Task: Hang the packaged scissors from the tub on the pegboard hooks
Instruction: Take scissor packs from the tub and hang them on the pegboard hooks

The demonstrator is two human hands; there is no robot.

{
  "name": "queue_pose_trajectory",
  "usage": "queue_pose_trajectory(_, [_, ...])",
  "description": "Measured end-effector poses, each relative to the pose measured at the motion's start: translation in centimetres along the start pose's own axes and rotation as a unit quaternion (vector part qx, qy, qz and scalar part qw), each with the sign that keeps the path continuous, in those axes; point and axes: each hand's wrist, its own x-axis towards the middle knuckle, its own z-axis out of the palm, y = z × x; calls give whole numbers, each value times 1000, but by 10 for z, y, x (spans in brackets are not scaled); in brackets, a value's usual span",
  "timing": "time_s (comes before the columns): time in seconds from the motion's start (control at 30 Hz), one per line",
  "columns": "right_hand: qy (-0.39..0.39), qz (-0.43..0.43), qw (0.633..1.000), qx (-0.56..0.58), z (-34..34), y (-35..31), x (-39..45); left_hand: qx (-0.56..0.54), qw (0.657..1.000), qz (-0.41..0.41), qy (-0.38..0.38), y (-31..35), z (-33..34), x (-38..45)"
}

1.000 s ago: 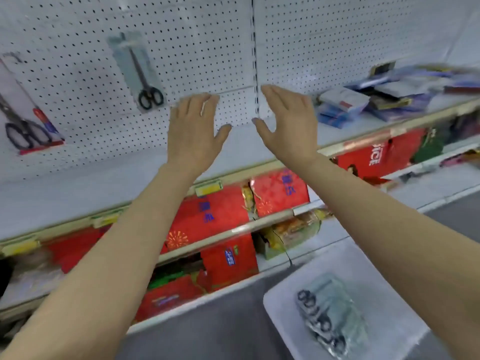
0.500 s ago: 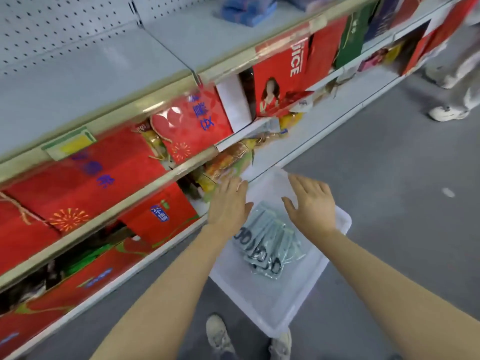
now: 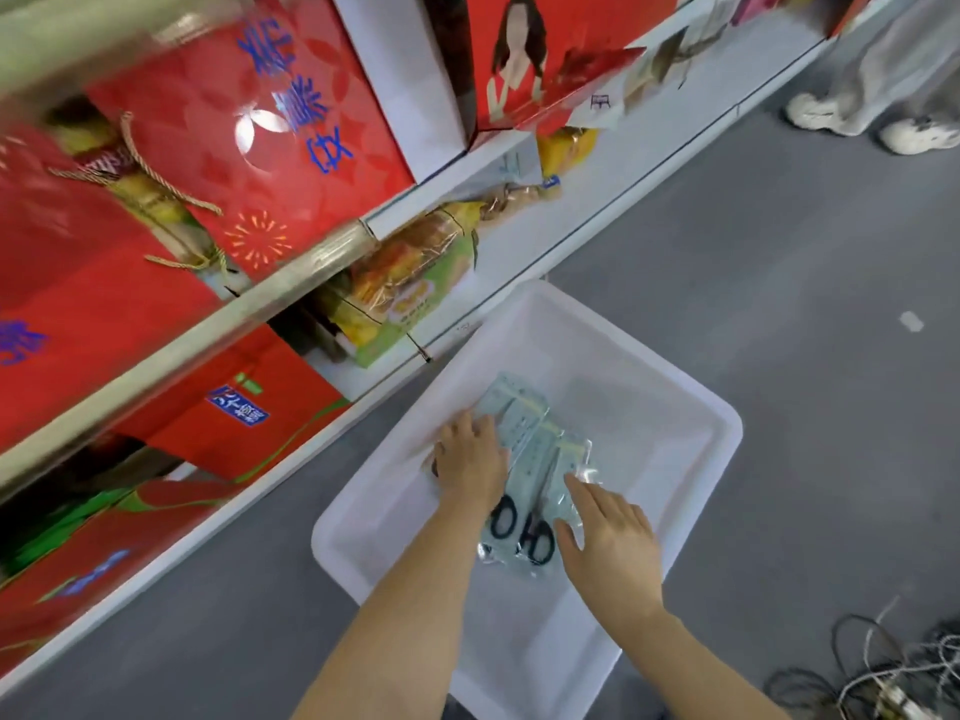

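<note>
A white plastic tub [image 3: 670, 407] stands on the grey floor beside the shelving. In it lies a small stack of packaged scissors [image 3: 530, 439] in clear blue-green packets, black handles toward me. My left hand [image 3: 470, 459] is on the stack's left edge, fingers curled down over a packet. My right hand [image 3: 610, 537] lies on the stack's right side near the handles, fingers straight and thumb spread. The pegboard and its hooks are out of view.
Shelves with red gift boxes [image 3: 249, 148] and snack bags [image 3: 410, 283] run along the left, close to the tub. Another person's white shoes [image 3: 831, 114] stand at the top right. A tangle of cables [image 3: 883, 672] lies on the floor at the bottom right.
The view dropped from the pegboard to the floor. Both hands came down from in front of the board into the tub and now touch the scissor packets.
</note>
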Motion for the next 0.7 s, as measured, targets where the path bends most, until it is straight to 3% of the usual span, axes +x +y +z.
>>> queue_pose_trajectory(0.23, [-62, 47, 997, 23, 24, -5, 8, -67, 994, -62, 54, 9, -1, -3])
queue_pose_trajectory(0.33, [-145, 147, 976, 72, 29, -11, 19, -53, 992, -48, 102, -4, -10, -10])
queue_pose_trajectory(0.47, [-196, 281, 924, 171, 46, -29, 48, -119, 987, -37, 97, -32, -27, -28])
queue_pose_trajectory(0.57, [-188, 364, 891, 196, 61, -51, 69, -182, 970, -89, 134, -53, -41, -47])
queue_pose_trajectory(0.7, [-201, 414, 881, 109, 79, -88, 94, -283, 919, -163, 220, -70, -55, -81])
